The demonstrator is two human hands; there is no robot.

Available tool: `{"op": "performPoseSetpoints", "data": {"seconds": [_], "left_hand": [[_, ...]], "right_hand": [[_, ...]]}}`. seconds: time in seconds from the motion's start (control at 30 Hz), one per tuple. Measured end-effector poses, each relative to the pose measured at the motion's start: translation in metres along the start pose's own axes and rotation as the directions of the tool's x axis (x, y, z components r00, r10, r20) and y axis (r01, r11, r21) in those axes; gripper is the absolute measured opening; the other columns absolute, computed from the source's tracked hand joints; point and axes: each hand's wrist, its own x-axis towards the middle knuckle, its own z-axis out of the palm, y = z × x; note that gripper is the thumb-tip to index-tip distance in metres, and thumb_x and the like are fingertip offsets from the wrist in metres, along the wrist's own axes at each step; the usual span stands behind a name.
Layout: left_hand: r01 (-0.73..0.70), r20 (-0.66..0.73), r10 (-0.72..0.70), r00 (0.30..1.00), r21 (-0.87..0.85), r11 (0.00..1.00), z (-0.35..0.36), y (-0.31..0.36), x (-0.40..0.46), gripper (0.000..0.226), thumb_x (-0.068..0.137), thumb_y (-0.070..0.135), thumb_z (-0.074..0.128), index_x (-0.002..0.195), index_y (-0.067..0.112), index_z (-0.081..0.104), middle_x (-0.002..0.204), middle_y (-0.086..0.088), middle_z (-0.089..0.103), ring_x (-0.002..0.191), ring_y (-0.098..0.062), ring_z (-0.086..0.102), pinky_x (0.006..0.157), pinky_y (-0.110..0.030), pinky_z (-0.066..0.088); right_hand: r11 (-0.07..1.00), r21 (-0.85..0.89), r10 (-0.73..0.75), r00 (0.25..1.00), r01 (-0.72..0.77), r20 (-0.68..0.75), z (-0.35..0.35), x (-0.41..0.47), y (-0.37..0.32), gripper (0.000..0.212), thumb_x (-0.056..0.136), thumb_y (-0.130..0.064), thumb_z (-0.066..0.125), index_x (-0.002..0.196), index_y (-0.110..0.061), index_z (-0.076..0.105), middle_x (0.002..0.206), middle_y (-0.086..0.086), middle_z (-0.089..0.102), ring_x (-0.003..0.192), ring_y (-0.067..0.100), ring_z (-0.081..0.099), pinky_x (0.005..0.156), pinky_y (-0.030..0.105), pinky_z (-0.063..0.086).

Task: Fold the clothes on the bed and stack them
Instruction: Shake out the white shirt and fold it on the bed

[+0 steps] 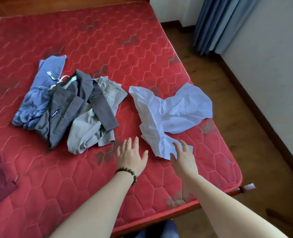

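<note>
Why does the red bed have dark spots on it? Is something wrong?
The red mattress looks worn: dark grey scuffed patches dot its quilting, and near the front edge the cover looks frayed. The clothes pile is only crumpled, not damaged.

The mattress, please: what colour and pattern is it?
Red mattress, quilted in hexagons, seen in the head view.

pale blue crumpled cloth garment (173,110): spread unfolded, wrinkled, alone near the bed's right edge
dark grey jacket (68,110): rumpled, atop the pile at left
blue fabric garment (42,86): bunched under the jacket's left side
beige cloth garment (94,124): crumpled under the jacket's right side
</note>
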Motion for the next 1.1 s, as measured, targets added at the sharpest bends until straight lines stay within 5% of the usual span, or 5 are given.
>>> {"op": "performPoseSetpoints", "data": {"seconds": [0.43,0.53,0.63,0.83,1.1], "left_hand": [[-0.105,0.033,0.112,0.993,-0.169,0.98,0.158,0.02,0.159,0.104,0.077,0.058,0.063,0.151,0.013,0.005,0.158,-0.012,0.01,0.147,-0.023,0.007,0.118,-0.037,0.015],[-0.131,0.028,0.146,0.989,-0.302,0.944,0.168,0.028,0.171,0.075,0.082,0.036,0.066,0.143,0.014,0.029,0.143,-0.008,0.042,0.131,-0.026,0.041,0.102,-0.036,0.039],[-0.144,-0.062,0.13,0.99,-0.395,0.907,0.161,0.038,0.169,0.034,0.09,0.025,0.054,0.122,0.014,0.051,0.113,-0.009,0.063,0.101,-0.028,0.062,0.074,-0.03,0.044],[-0.218,-0.175,0.144,0.974,-0.557,0.802,0.125,0.048,0.122,0.015,0.094,0.019,0.053,0.093,0.007,0.063,0.075,-0.006,0.059,0.073,-0.024,0.055,0.067,-0.031,0.04],[-0.145,-0.194,0.034,0.981,-0.595,0.791,0.076,0.018,0.016,0.017,0.094,0.011,0.054,0.078,0.006,0.054,0.051,0.007,0.039,0.048,-0.02,0.036,0.053,-0.031,0.025]], "right_hand": [[0.896,0.439,0.026,0.996,-0.062,0.086,0.116,0.193,0.026,0.075,0.095,-0.035,0.055,0.152,-0.011,0.014,0.15,0.011,0.036,0.137,0.025,0.035,0.108,0.028,0.026],[0.845,0.529,0.055,0.997,-0.078,0.059,0.124,0.205,0.028,0.062,0.092,-0.038,0.058,0.143,-0.011,0.036,0.112,0.002,0.058,0.106,0.018,0.053,0.088,0.025,0.038],[0.805,0.592,0.059,0.998,-0.045,-0.003,0.128,0.203,0.028,0.041,0.092,-0.037,0.059,0.119,-0.006,0.054,0.079,-0.005,0.055,0.08,0.014,0.054,0.073,0.024,0.039],[0.712,0.703,0.109,0.987,0.006,-0.118,0.097,0.158,0.015,0.023,0.095,-0.025,0.055,0.074,-0.016,0.059,0.067,0.005,0.062,0.064,0.014,0.057,0.063,0.027,0.045],[0.753,0.656,0.174,0.977,-0.049,-0.127,0.05,0.048,-0.012,0.028,0.095,-0.021,0.051,0.072,-0.004,0.049,0.057,-0.003,0.041,0.054,0.011,0.035,0.052,0.025,0.031]]}}
